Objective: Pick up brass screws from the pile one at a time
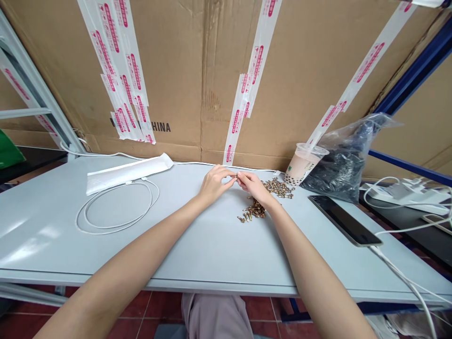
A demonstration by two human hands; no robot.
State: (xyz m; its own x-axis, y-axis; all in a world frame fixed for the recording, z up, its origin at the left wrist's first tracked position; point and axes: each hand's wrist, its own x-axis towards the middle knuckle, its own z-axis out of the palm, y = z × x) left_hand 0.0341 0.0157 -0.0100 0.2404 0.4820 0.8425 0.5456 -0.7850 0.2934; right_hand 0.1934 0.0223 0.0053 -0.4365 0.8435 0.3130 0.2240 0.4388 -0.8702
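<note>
Pinched between left hand (213, 183) and right hand (254, 185): small brass-coloured metal fitting (236, 177), just above pale grey tabletop (197, 245), beside heap of like fittings (277, 187). Probably light, stiff, slippery; best nipped at either end.

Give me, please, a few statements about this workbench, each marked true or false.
1. The left hand and right hand pinch one small metal part between them. True.
2. The pile of brass parts lies beside the left hand. False: it lies by the right hand.
3. The phone lies on the table with a cable plugged in. True.
4. The drink cup stands at the table's left end. False: it stands at the right, beside the black bag.
</note>
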